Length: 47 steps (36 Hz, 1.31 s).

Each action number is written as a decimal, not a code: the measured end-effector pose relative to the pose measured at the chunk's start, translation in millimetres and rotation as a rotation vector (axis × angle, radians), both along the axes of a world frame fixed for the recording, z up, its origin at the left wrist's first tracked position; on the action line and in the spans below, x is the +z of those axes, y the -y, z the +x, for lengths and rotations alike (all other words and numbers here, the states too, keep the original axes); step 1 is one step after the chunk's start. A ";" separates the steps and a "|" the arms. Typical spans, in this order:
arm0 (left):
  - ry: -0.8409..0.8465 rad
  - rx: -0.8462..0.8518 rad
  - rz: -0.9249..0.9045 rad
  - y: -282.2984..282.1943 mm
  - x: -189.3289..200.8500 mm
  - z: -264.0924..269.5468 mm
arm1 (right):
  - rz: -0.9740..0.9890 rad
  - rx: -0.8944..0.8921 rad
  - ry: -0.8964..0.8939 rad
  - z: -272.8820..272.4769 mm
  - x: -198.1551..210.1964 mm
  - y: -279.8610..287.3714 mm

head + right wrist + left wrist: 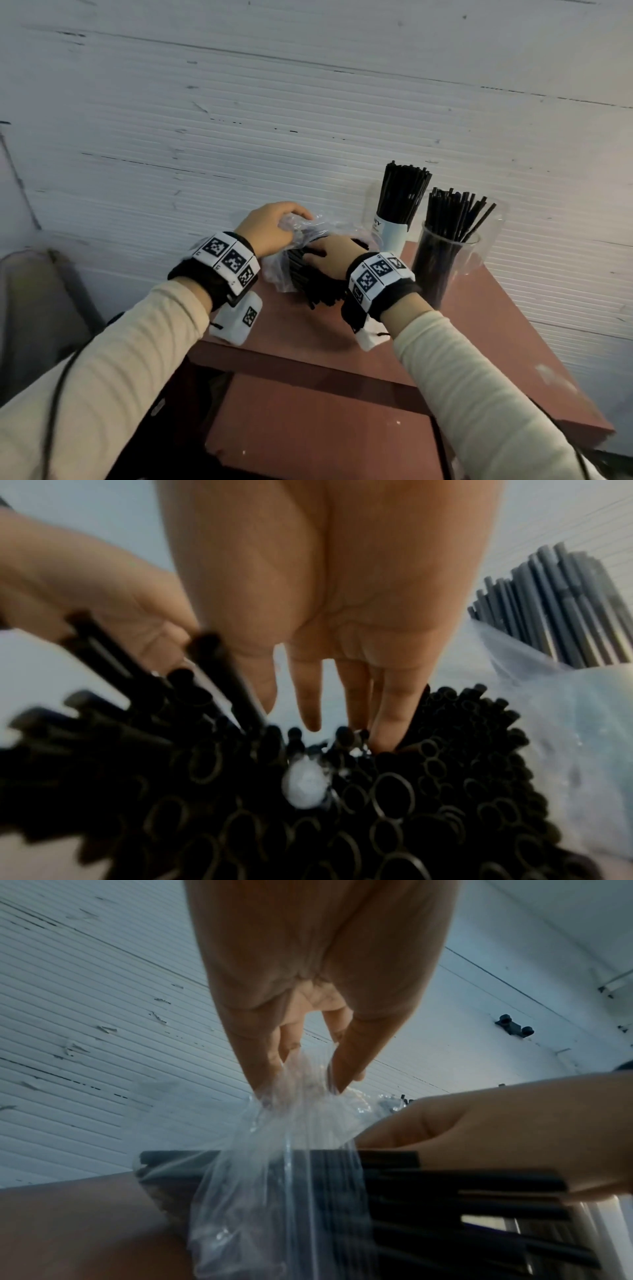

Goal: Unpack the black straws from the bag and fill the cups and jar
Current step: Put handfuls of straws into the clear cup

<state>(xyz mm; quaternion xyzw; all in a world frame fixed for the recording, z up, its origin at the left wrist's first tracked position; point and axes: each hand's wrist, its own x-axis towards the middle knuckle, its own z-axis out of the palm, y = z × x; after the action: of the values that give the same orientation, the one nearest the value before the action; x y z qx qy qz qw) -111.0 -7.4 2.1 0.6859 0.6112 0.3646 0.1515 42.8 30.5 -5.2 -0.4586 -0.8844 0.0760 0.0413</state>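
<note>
Right hand [329,255] hiding straws [322,291], bag [308,226] blurred

Head overhead; wrists close, sharing straws [318,291]

We can read only the letters "TY", the end of a dark printed word cut off at its left, on the pale paper cup [394,233] holding black straws, while the black-and-white square code markers on the wristbands [226,258] carry patterns and tiny characters we cannot make out.
</note>
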 end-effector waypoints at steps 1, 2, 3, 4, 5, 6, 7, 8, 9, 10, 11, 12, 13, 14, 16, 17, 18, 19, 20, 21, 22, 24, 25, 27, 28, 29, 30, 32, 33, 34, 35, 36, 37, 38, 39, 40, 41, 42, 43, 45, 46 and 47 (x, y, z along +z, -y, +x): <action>0.002 0.007 0.012 -0.7 -0.6 0.0 | 0.009 -0.010 0.020 -3.7 -1.3 -2.1; 0.006 0.016 0.017 -1.1 -1.1 0.2 | 0.019 -0.018 0.037 -7.1 -1.3 -3.3; 0.014 0.021 0.024 -2.0 -2.4 -0.5 | 0.030 -0.016 0.048 -10.0 -0.8 -4.3; 0.021 0.025 0.031 -2.2 -3.1 -1.4 | 0.038 -0.012 0.056 -12.5 -0.2 -5.3; 0.026 0.029 0.041 -3.0 -4.3 -2.7 | 0.047 -0.003 0.065 -14.6 0.7 -5.6; 0.032 0.039 0.046 -3.8 -5.1 -4.2 | 0.055 0.008 0.078 -16.5 1.6 -5.1; 0.044 0.050 0.049 -5.1 -5.8 -6.0 | 0.066 0.020 0.091 -18.0 1.6 -4.8; 0.057 0.056 0.049 -6.0 -6.1 -7.6 | 0.076 0.029 0.105 -19.6 0.9 -4.9; 0.058 0.056 0.051 -6.9 -6.4 -8.7 | 0.086 0.036 0.117 -20.7 0.1 -4.9; 0.052 0.049 0.046 -7.0 -6.2 -9.3 | 0.094 0.042 0.129 -21.5 -0.8 -4.9; 0.043 0.041 0.042 -7.5 -6.2 -9.5 | 0.102 0.046 0.144 -21.6 -1.4 -4.7; 0.036 0.032 0.040 -7.3 -6.4 -9.6 | 0.105 0.053 0.156 -22.1 -1.4 -4.6; 0.033 0.025 0.043 -7.6 -6.8 -9.8 | 0.101 0.060 0.163 -21.6 -1.0 -4.1; 0.037 0.020 0.045 -7.8 -7.3 -10.5 | 0.099 0.066 0.170 -21.8 0.2 -2.7; 0.040 0.014 0.042 -7.5 -7.4 -10.5 | 0.102 0.077 0.180 -20.9 1.4 -0.6; 0.032 0.014 0.041 -7.6 -7.5 -10.1 | 0.097 0.082 0.181 -19.8 1.9 0.0; 0.028 0.015 0.041 -7.1 -7.2 -9.6 | 0.074 0.080 0.174 -19.0 2.4 0.5; 0.029 0.013 0.042 -6.6 -6.9 -9.2 | 0.045 0.076 0.160 -17.2 3.5 1.2; 0.032 0.008 0.047 -5.9 -6.5 -9.2 | 0.024 0.073 0.149 -16.2 5.5 2.5; 0.034 0.001 0.049 -5.7 -6.4 -9.4 | 0.013 0.067 0.142 -14.8 7.7 3.9; 0.032 -0.006 0.046 -5.0 -6.1 -9.3 | 0.008 0.060 0.141 -14.2 10.1 4.9; 0.022 -0.013 0.039 -4.4 -5.6 -9.5 | 0.011 0.055 0.129 -12.4 12.0 5.4; 0.022 -0.014 0.035 -3.7 -5.3 -9.4 | 0.007 0.054 0.105 -11.3 11.6 5.4; 0.020 -0.006 0.032 -3.3 -5.1 -9.9 | -0.009 0.049 0.049 -9.0 9.8 5.0; 0.018 -0.003 0.027 -2.7 -4.6 -9.5 | -0.015 0.046 0.031 -8.0 8.7 5.1; 0.014 -0.003 0.024 -2.6 -4.8 -9.1 | -0.024 0.043 0.022 -6.7 8.3 5.4; 0.012 -0.009 0.025 -3.1 -5.5 -9.1 | -0.032 0.042 0.019 -6.4 8.2 5.5; 0.030 -0.022 0.017 -3.7 -6.3 -8.8 | -0.039 0.039 0.002 -4.2 9.0 6.5; 0.034 -0.026 0.014 -3.7 -6.5 -8.6 | -0.040 0.034 -0.018 -2.5 9.2 5.8; 0.034 -0.027 0.010 -3.8 -6.5 -8.2 | -0.038 0.028 -0.042 -0.1 9.6 4.9; 0.032 -0.022 0.008 -3.7 -6.3 -7.7 | -0.034 0.021 -0.061 2.7 10.3 4.3; 0.028 -0.013 0.008 -3.8 -6.4 -7.5 | -0.032 0.016 -0.071 5.8 11.1 4.1; 0.025 -0.003 0.009 -3.8 -6.6 -7.0 | -0.033 0.014 -0.076 9.2 12.3 4.0; 0.026 0.002 0.009 -3.7 -7.0 -6.7 | -0.039 0.012 -0.078 13.0 13.7 4.2; 0.031 0.003 0.008 -3.3 -7.7 -6.2 | -0.039 0.011 -0.085 17.5 15.2 4.3; 0.036 0.003 0.007 -2.5 -8.2 -5.8 | -0.036 0.011 -0.093 22.4 16.8 4.5; 0.037 -0.002 0.010 -1.5 -8.7 -4.9 | -0.034 0.011 -0.105 28.4 18.1 4.3; 0.034 -0.006 0.019 -1.8 -9.8 -4.6 | -0.041 0.011 -0.121 35.0 19.9 4.7; 0.031 -0.007 0.033 -2.6 -10.6 -4.1 | -0.055 0.015 -0.135 42.1 22.2 5.6; 0.001 0.031 0.070 -4.8 -12.8 -2.4 | -0.074 0.036 -0.147 57.0 28.9 9.3; -0.027 0.067 0.105 -5.3 -13.9 -0.6 | -0.084 0.044 -0.150 64.3 32.6 11.7; -0.057 0.086 0.151 -4.7 -14.3 2.5 | -0.096 0.051 -0.156 71.4 36.5 14.5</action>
<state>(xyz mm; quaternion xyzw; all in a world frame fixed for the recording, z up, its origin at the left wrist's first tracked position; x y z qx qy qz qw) -108.5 -2.7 -12.2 0.6785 0.6151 0.3962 0.0663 114.2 15.9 31.4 -0.4301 -0.8853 0.1549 0.0858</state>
